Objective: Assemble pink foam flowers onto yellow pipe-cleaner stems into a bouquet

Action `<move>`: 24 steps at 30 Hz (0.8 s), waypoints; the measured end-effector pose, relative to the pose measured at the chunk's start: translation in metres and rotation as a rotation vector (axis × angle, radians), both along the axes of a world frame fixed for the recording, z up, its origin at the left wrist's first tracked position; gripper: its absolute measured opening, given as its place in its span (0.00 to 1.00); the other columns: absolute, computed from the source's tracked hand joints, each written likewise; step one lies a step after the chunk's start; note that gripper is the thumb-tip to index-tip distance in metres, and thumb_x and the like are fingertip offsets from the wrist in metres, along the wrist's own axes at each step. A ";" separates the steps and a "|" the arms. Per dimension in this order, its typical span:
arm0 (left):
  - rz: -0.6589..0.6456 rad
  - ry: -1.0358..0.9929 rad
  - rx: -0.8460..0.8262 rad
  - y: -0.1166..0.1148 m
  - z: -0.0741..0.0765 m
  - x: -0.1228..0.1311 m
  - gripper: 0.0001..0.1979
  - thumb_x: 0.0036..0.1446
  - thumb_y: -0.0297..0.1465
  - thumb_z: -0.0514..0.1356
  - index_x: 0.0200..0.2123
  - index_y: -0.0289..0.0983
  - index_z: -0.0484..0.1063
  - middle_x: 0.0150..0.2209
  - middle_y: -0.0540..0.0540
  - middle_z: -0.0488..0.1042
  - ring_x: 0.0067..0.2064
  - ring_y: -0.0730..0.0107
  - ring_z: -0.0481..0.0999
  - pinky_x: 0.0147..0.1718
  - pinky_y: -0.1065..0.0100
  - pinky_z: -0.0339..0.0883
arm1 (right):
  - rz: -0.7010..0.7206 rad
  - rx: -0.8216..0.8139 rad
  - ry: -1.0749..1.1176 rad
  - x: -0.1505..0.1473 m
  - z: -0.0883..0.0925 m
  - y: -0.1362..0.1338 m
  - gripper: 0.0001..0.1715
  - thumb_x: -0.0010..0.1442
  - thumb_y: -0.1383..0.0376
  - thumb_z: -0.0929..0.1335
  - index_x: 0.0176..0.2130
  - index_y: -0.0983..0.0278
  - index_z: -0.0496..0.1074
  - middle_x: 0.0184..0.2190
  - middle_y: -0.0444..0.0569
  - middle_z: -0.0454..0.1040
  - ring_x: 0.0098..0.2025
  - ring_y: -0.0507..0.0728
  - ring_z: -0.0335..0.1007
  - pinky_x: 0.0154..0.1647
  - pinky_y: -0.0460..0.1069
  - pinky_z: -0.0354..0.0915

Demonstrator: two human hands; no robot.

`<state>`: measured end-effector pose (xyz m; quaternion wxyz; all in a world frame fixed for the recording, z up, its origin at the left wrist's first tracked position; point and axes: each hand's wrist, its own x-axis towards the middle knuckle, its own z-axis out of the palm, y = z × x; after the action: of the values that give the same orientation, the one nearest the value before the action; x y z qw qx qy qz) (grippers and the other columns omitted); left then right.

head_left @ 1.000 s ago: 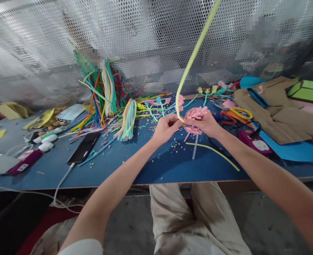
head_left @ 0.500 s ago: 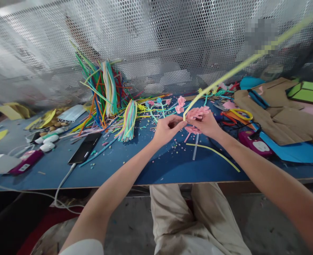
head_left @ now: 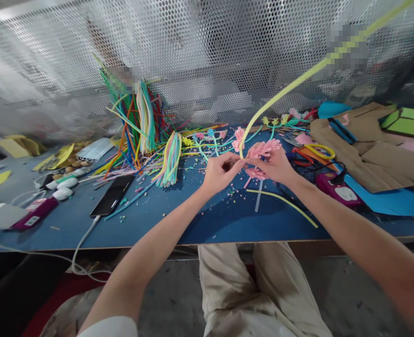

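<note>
My left hand (head_left: 219, 172) and my right hand (head_left: 273, 165) meet over the blue table (head_left: 207, 220), both pinched closed. Between them they grip a pink pipe-cleaner flower (head_left: 263, 149) and the lower end of a long yellow-green pipe cleaner (head_left: 298, 79) that arcs up and to the right, out of the frame's top. A white stem (head_left: 258, 196) hangs from the flower down toward the table. A second yellow pipe cleaner (head_left: 284, 201) lies on the table below my right hand.
A heap of coloured pipe cleaners (head_left: 140, 121) stands at the back left, with a striped bundle (head_left: 170, 159) beside it. A black phone (head_left: 112, 194), yellow-handled scissors (head_left: 317, 150), a pink device (head_left: 336, 189) and cardboard sheets (head_left: 375, 150) lie around. Perforated metal mesh (head_left: 207, 56) closes off the back.
The long yellow-green pipe cleaner swung from pointing almost straight up to leaning far to the right. Both hands stayed close together at the flower, shifting only slightly.
</note>
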<state>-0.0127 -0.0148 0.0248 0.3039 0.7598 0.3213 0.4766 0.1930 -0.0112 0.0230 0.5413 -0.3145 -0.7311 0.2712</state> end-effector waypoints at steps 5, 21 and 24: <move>-0.019 -0.008 -0.040 0.001 0.001 0.000 0.19 0.63 0.47 0.63 0.35 0.35 0.80 0.27 0.47 0.77 0.24 0.77 0.65 0.24 0.71 0.54 | 0.011 -0.023 0.013 0.000 0.000 0.000 0.15 0.57 0.53 0.76 0.30 0.60 0.75 0.32 0.46 0.78 0.37 0.58 0.74 0.42 0.54 0.71; -0.374 -0.366 -0.645 0.020 0.013 -0.011 0.08 0.47 0.34 0.70 0.29 0.36 0.77 0.30 0.49 0.74 0.33 0.73 0.73 0.36 0.69 0.68 | 0.212 -0.325 0.159 0.002 -0.007 0.003 0.18 0.52 0.52 0.79 0.30 0.61 0.76 0.29 0.45 0.76 0.31 0.54 0.71 0.34 0.51 0.70; -0.405 -0.423 -0.644 0.022 0.006 -0.012 0.07 0.41 0.28 0.66 0.29 0.38 0.80 0.33 0.48 0.76 0.34 0.70 0.73 0.35 0.66 0.68 | 0.279 -0.429 0.235 -0.002 -0.008 0.000 0.19 0.51 0.52 0.80 0.30 0.62 0.77 0.28 0.46 0.78 0.28 0.53 0.72 0.29 0.49 0.69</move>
<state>-0.0243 0.0076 0.0311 0.6720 0.5596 0.2285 0.4279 0.1909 -0.0108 0.0150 0.5010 -0.2843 -0.6254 0.5264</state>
